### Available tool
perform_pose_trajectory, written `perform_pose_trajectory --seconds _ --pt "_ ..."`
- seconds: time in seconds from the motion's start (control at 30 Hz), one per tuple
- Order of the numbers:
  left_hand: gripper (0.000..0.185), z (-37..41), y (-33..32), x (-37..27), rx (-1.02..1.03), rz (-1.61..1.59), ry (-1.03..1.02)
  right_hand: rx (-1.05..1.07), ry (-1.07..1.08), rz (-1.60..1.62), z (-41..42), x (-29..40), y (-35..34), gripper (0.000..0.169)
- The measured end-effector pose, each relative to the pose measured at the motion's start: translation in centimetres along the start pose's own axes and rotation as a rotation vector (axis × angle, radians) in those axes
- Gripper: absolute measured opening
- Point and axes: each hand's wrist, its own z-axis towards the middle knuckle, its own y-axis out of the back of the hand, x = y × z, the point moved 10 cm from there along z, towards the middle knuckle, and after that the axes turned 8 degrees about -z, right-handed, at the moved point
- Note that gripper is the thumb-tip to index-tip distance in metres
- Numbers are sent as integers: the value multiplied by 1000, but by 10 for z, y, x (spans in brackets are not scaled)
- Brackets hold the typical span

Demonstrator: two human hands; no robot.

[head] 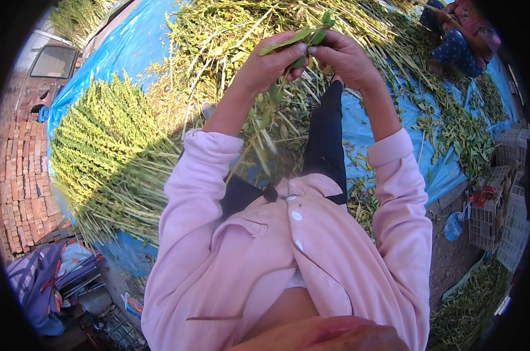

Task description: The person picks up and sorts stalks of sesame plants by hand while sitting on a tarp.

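Observation:
My left hand (271, 61) grips the upper part of a leafy green plant stalk (267, 107), with a long leaf (286, 42) lying across its fingers. The stalk hangs down toward my lap. Close beside it, my right hand (348, 57) pinches the leaves (319, 36) near the stalk's top between thumb and fingers. Both hands are held out in front of me, nearly touching. Beyond and below them spreads a loose heap of cut stalks and leaves (229, 30), partly hidden by my hands and arms.
A bundle of seed-headed stalks (107, 140) lies to the left on a blue plastic sheet (129, 48). At the upper right sits another person (464, 39). Plastic crates (486, 219) stand at the right, stacked bricks (21, 175) at the left. My leg (324, 127) stretches forward.

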Motion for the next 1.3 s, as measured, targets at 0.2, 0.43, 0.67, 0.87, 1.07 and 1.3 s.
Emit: perform_pose_trajectory --seconds 0.2,0.43,0.67,0.87,1.07,1.3 --pt "8 -12 4 13 -23 -313 71 -65 170 -413 6 -2 18 11" --pt "9 -17 2 12 55 -542 70 -142 141 -122 -15 5 67 12" --pt "15 -13 -11 22 104 -548 134 -35 270 270 10 17 45 15" --pt "14 -13 2 33 36 -529 156 -203 104 350 10 3 16 13" --pt "12 -13 4 38 4 -531 165 22 48 563 -2 11 4 16" --pt "8 -18 4 35 14 -442 151 -108 78 -137 2 5 26 25"
